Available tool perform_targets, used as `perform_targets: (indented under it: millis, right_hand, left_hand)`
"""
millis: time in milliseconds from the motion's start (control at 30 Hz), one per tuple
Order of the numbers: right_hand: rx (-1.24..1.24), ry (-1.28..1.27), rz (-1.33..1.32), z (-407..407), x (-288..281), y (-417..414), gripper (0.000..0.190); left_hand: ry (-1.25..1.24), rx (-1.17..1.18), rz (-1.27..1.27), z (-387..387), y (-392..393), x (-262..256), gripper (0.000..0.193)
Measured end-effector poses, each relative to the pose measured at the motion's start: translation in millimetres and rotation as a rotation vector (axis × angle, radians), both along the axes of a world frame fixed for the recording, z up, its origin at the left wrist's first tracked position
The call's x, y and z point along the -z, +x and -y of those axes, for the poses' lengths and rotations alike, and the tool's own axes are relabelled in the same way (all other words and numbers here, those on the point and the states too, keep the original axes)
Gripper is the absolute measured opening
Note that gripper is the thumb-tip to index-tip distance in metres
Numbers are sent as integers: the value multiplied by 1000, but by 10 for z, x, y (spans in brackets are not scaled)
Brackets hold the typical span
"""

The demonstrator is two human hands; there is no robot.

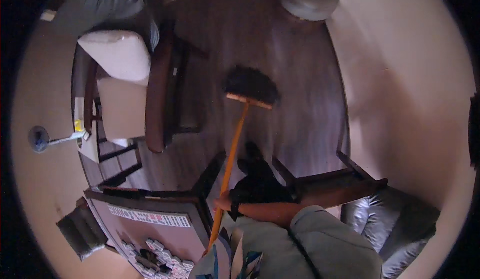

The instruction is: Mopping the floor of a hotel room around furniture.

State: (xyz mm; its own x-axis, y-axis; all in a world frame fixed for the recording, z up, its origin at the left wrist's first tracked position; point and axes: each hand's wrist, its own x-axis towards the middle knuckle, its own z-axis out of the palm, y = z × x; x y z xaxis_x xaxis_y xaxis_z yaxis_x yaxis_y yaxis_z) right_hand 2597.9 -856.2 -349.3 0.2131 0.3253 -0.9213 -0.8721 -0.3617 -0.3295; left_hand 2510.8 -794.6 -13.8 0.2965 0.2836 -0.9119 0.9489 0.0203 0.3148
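Note:
My right hand is closed around the orange handle of a broom, about level with my waist. The broom's wooden head and its dark bristles rest on the dark wood-look floor ahead of my feet. The upper end of the handle runs down to the lower edge of the view, beside my clothing. My left hand does not show.
An armchair with a pale cushion stands at the left. A table holding many game tiles is at the lower left. A dark wooden chair is at the lower right, and a rounded pale object stands by the right wall.

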Motion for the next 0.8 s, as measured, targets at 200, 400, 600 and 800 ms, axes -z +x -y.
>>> perform_targets:
  millis: [200, 400, 600, 800]
  right_hand:
    - [-774, 263, 575, -55, 148, 997, 40]
    - [-394, 24, 235, -554, 228, 2298, 37]
    - [59, 442, -169, -539, 884, 4881, 22]
    - [181, 35, 536, -257, 587, 7066, 33]
  left_hand:
    - [59, 72, 67, -114, 465, 16, 41]
    - [62, 39, 208, -280, 1693, 520, 42]
    - [22, 18, 306, -220, 4141, 1263, 42]
    - [209, 61, 434, 155, 6089, 2294, 29]
